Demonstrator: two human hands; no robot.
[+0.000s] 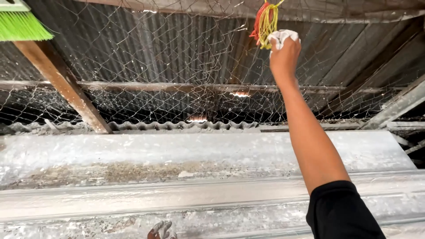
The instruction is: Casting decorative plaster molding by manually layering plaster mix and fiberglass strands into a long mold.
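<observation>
Head view: right hand [284, 55] raised overhead, clenched on white cloth [283, 35], pressed at red-yellow cord bundle [265, 20] hung from wire mesh [168, 66] under corrugated roof [133, 40]. Left hand not seen. Green broom [20, 22] at top left, apart. Cloth best kept wadded tight, wrist firm, cords steadied against mesh; snagging on wire to be avoided. Dusty ledge [177, 155] below.

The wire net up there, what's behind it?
Behind the wire net you can see grey wavy roof sheets and a wooden beam. The right hand, holding a white cloth, hides what is behind it.
</observation>
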